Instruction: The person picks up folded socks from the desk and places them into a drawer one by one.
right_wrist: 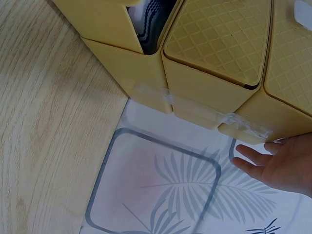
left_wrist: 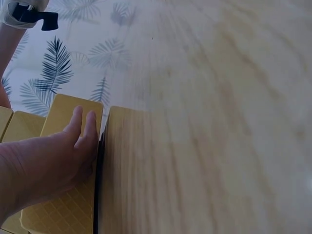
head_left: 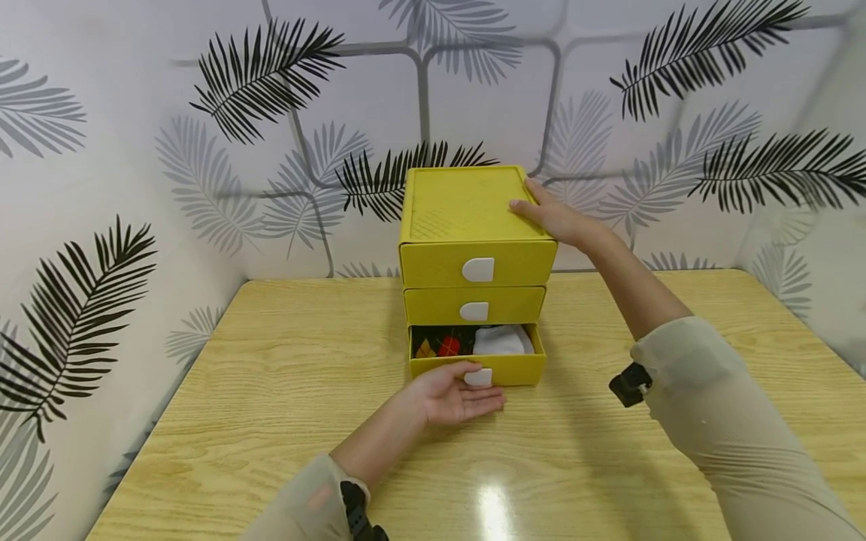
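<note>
A yellow unit (head_left: 476,199) of three stacked drawers stands on the table, its bottom drawer (head_left: 433,370) pulled partly out. Inside lie a folded white cloth (head_left: 502,340), a red piece (head_left: 449,346) and a small yellow-orange piece (head_left: 425,349). My left hand (head_left: 449,394) is palm up at that drawer's front, thumb beside the white tab handle (head_left: 482,377), other fingers extended below it. In the left wrist view straight fingers (left_wrist: 90,127) lie along the drawer front. My right hand (head_left: 556,218) rests on the unit's top right edge, thumb on top and fingers reaching over the side.
The wooden table (head_left: 304,376) spreads around the unit, and a wall (head_left: 358,98) with a leaf pattern rises behind it. Clear tape (right_wrist: 195,109) runs across the unit's side. White tabs mark the middle drawer (head_left: 433,306) and top drawer (head_left: 433,264), both closed.
</note>
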A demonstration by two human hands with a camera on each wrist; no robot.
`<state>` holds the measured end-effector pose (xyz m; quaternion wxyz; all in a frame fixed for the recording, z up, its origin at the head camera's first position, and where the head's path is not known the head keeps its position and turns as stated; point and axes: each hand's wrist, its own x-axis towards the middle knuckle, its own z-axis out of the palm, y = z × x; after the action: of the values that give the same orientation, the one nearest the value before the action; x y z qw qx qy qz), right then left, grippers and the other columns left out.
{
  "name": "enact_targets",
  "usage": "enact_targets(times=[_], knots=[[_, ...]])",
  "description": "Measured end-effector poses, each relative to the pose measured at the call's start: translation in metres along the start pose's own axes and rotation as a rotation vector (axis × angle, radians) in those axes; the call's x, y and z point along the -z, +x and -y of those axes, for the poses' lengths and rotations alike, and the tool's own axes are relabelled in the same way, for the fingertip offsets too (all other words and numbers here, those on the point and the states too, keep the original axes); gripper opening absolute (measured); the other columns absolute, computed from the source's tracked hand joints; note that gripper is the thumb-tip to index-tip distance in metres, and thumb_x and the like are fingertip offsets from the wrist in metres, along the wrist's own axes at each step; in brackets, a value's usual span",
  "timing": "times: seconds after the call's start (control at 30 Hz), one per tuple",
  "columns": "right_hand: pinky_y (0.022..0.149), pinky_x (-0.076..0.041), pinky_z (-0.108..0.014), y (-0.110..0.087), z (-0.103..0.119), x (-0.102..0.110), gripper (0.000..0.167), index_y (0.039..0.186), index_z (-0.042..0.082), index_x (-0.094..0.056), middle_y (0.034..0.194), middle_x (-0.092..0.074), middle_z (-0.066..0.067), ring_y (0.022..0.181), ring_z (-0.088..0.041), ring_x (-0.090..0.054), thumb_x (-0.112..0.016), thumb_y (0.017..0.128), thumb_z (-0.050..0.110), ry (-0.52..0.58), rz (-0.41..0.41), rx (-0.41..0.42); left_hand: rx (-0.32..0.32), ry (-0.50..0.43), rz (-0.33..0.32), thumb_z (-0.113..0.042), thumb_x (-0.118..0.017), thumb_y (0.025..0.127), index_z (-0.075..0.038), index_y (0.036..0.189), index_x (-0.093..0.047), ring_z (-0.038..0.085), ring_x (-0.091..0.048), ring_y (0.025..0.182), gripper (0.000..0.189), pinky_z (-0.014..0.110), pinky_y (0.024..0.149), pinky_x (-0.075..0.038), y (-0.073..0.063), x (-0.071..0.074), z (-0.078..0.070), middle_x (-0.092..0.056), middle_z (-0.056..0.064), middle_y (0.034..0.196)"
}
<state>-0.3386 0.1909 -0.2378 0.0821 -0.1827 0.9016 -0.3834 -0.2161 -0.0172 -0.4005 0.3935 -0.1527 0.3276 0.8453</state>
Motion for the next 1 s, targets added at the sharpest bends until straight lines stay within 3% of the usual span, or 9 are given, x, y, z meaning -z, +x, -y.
enact_targets(times=[0.67, 1.0], knots=[[0.107, 0.004, -0.045, 0.001, -0.003, 0.001, 0.072, 0.145, 0.005, 0.013, 0.150, 0.015, -0.015, 0.135, -0.026, 0.013, -0.032, 0.099, 0.037, 0.005, -0.009, 0.008, -0.008, 0.023, -0.024, -0.017, -0.047, 0.097, 0.012, 0.130, -0.030, 0.038, -0.033, 0.126, 0.046, 0.041, 0.101, -0.031, 0.022, 0.002, -0.027, -0.034, 0.028, 0.137], [0.107, 0.008, -0.042, -0.001, -0.005, 0.001, 0.080, 0.145, 0.004, 0.013, 0.150, 0.016, -0.016, 0.135, -0.023, 0.015, -0.032, 0.096, 0.048, 0.002, 0.000, 0.059, -0.039, 0.119, -0.054, -0.017, -0.047, 0.097, 0.012, 0.126, -0.036, 0.036, -0.035, 0.126, 0.042, 0.041, 0.101, -0.031, 0.032, 0.002, -0.037, -0.036, 0.026, 0.136]])
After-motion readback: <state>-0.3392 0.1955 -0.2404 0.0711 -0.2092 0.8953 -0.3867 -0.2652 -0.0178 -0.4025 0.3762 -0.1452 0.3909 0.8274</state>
